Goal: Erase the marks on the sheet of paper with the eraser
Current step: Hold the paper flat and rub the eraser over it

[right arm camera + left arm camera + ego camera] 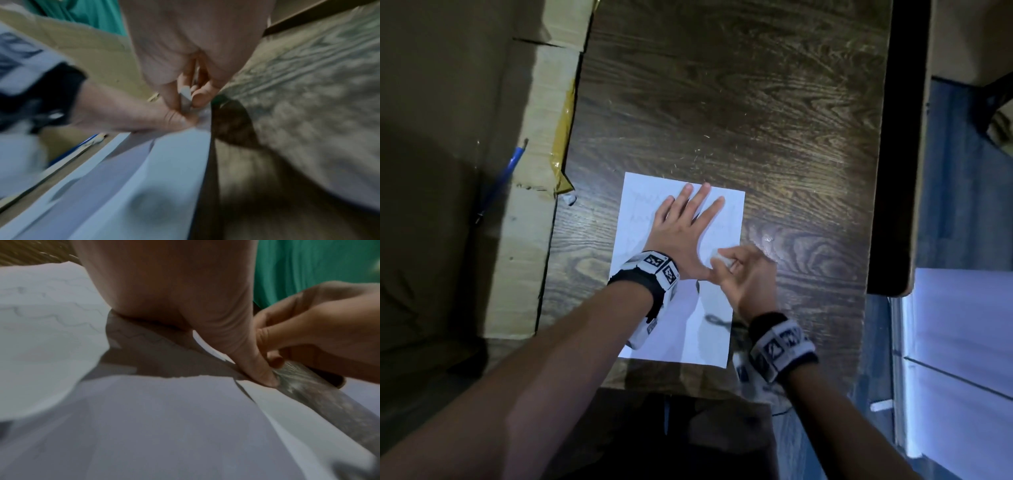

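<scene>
A white sheet of paper [681, 322] lies on the dark wooden table [739, 102], with faint zigzag pencil marks [643, 202] near its far left. My left hand [685, 222] lies flat on the sheet with fingers spread, pressing it down. My right hand [736, 270] pinches a small white eraser [720, 258] at the sheet's right edge, beside the left thumb. In the right wrist view the eraser [186, 99] sits between thumb and fingers, tip down on the paper [144, 186]. The left wrist view shows wavy marks [61, 319] on the paper and my left thumb [261, 369] pressed down.
A cardboard box [530, 205] stands along the table's left edge, with a blue pen [506, 174] resting on it. A dark table edge [897, 154] runs down the right side, with a white surface [962, 342] beyond it.
</scene>
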